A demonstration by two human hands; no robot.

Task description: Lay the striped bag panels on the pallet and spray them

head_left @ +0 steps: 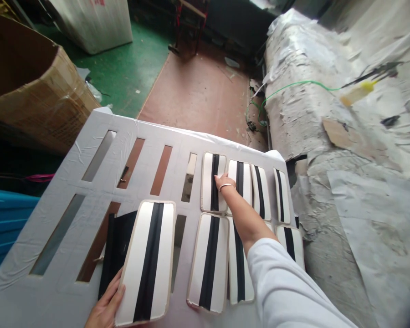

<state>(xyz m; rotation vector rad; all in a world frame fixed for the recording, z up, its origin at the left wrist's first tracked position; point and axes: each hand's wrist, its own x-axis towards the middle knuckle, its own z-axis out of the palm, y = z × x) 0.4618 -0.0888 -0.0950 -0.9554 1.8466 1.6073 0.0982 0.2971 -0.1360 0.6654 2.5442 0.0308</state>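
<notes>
My left hand (pixel 107 300) grips the lower left edge of a white rectangular panel (pixel 167 255) with rounded corners and a black strip down its middle. The panel is tilted above the table. Behind it shows a black sheet-like piece (pixel 118 246); whether the two are joined I cannot tell. My right hand (pixel 225 181) reaches across to the back row and rests on a similar striped panel (pixel 207 182), fingers apart near its black strip. Closer to me lies another striped panel (pixel 208 264). Several more sit to the right, partly hidden by my right arm.
A pale-covered table (pixel 63 182) has several long slots cut through it. At the left stand a cardboard box (pixel 61 91) and a blue plastic crate (pixel 7 232). A large cloth-covered bulk (pixel 314 150) runs along the right side, with a yellow-tipped bottle (pixel 357 93) on it.
</notes>
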